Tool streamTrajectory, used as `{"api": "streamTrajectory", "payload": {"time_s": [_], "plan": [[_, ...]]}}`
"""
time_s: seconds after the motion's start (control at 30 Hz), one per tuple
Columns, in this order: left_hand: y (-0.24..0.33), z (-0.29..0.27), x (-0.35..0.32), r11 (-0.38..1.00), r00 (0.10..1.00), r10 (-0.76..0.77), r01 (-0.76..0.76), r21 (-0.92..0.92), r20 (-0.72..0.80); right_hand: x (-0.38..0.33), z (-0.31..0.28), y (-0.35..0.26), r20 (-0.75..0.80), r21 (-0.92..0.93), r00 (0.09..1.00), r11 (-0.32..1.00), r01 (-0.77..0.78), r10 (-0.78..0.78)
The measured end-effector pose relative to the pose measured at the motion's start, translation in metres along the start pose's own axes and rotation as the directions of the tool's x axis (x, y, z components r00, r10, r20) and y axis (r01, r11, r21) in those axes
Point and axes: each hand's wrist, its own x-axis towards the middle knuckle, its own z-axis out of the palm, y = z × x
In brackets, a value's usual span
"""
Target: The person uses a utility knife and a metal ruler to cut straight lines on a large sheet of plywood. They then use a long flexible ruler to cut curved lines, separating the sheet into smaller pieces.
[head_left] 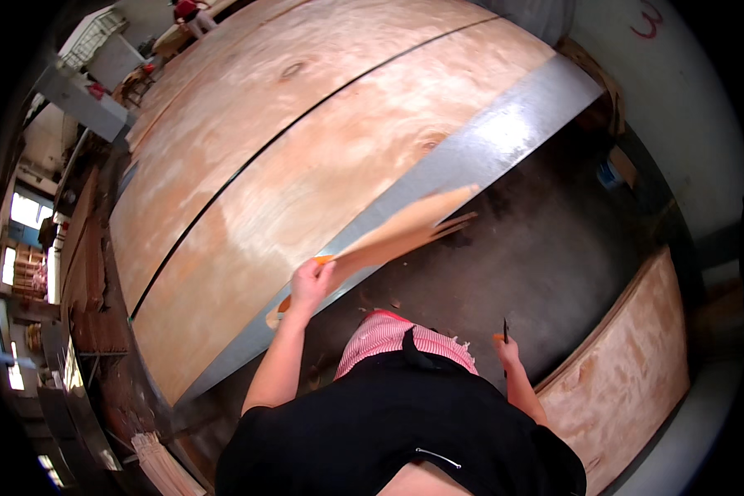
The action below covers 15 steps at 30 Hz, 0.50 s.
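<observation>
My left hand (310,283) grips a long thin strip of wood veneer (405,227) that sticks out to the upper right, over the grey metal edge (479,149) of a wide table. On that table lie large sheets of pale veneer (306,149) with a dark gap between two of them. My right hand (508,351) hangs lower at my right side, closed on a small knife with an orange handle and a dark blade (505,331) pointing up. Dark floor lies below both hands.
A stack of veneer sheets (628,372) stands at the lower right. Wood piles and shelving (91,281) run along the left. Another person (192,12) stands far off at the top left. A pale wall (686,107) rises at the right.
</observation>
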Motion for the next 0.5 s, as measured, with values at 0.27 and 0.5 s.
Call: {"api": "streamTrajectory", "payload": {"time_s": [0.27, 0.5], "plan": [[-0.017, 0.051, 0.15, 0.993, 0.986, -0.116, 0.112, -0.037, -0.116, 0.083, -0.021, -0.102, 0.178, 0.106, 0.983, 0.994, 0.033, -0.052], [-0.044, 0.101, 0.321, 0.994, 0.981, -0.057, 0.072, 0.077, -0.188, 0.126, -0.076, -0.213, 0.147, -0.183, 0.985, 0.976, 0.114, -0.088]]}}
